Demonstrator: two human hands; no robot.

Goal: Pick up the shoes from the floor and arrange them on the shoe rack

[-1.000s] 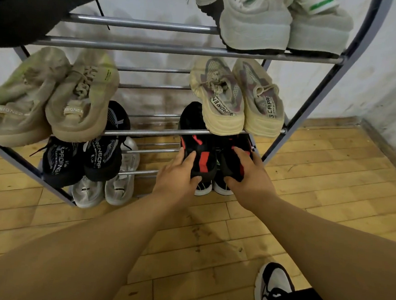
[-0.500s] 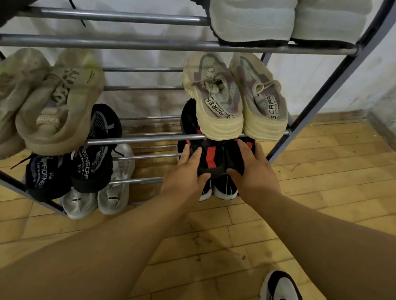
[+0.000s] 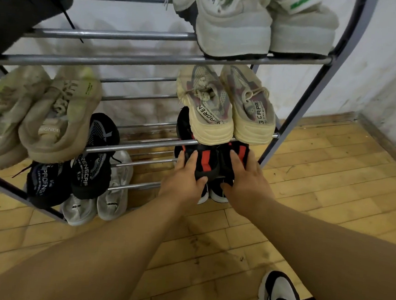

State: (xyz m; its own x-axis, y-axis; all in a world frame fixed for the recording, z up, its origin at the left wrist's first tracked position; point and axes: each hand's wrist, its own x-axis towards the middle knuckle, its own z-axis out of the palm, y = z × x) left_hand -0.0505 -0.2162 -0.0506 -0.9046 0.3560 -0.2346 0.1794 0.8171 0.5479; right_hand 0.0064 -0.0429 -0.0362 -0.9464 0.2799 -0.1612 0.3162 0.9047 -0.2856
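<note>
Pressing under both hands' fingers [image 3: 192,160], black-red shoes [image 3: 206,164] sit racked.

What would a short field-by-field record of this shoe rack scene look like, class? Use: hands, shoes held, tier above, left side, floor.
hands: left hand and right hand each on one shoe
shoes held: black and red pair, at a low tier of the shoe rack
tier above: cream pair, heels outward
left side: beige pair over black pair, grey-white pair lowest
floor: wood planks
</note>
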